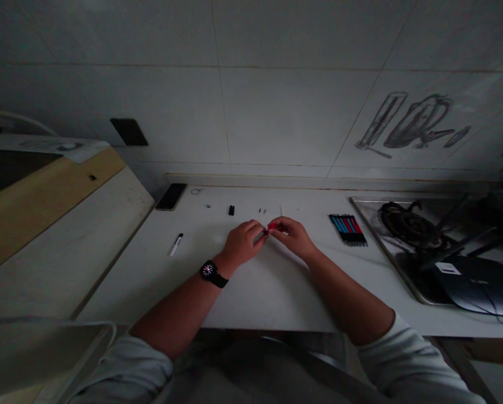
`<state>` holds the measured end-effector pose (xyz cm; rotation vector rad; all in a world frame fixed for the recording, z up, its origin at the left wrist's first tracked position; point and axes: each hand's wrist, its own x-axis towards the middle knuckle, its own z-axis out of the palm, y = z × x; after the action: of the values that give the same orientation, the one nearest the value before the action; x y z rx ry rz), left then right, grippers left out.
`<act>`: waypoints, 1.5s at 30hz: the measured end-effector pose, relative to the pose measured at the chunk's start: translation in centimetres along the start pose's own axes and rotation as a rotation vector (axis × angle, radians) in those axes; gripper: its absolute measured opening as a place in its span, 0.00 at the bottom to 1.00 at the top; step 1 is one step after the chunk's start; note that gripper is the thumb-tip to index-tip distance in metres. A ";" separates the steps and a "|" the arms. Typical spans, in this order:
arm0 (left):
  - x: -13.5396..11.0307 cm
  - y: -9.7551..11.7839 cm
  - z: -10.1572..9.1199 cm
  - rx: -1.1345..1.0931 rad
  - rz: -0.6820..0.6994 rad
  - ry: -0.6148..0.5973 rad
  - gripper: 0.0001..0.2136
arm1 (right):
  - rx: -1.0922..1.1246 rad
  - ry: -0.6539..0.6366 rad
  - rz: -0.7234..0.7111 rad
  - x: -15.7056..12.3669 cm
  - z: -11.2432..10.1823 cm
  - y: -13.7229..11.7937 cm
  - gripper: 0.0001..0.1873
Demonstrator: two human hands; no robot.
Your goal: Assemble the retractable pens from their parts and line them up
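Observation:
My left hand (243, 242), with a black watch on its wrist, and my right hand (292, 235) meet over the middle of the white counter (268, 286). Both are closed in a pinch around a small pen-like thing with a red part (270, 226) between the fingertips. A white pen (176, 244) lies to the left of my left hand. A row of several red and blue pens (348, 229) lies to the right of my right hand. Small dark pen parts (231, 210) and a white tube (282, 210) lie behind my hands.
A dark phone (171, 196) lies at the counter's back left corner. A gas stove (407, 224) sits at the right, with a dark flat object (479, 283) on its front. A wooden surface (45, 207) slopes at the left. A tiled wall stands behind.

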<state>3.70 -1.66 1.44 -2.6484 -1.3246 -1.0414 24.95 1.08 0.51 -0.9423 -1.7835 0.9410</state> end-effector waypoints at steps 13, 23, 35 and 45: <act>0.1 -0.7 -0.1 -0.096 -0.059 0.059 0.01 | -0.077 -0.007 -0.026 -0.1 -0.3 -0.5 0.17; -0.1 -1.0 0.4 -0.157 -0.085 0.029 0.02 | -0.140 -0.010 -0.133 -0.1 0.5 -0.5 0.14; 0.1 -6.1 -1.9 0.105 -0.274 0.033 0.09 | -0.543 -0.231 -0.058 -0.9 -3.6 -2.8 0.13; -0.9 -12.8 -2.8 0.448 -0.639 0.039 0.23 | -0.683 -0.608 0.010 -2.0 -2.4 -2.2 0.10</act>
<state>-7.39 5.18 -0.42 -1.9087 -2.1570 -0.6865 27.30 -1.07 2.50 -1.1466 -2.7196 0.6570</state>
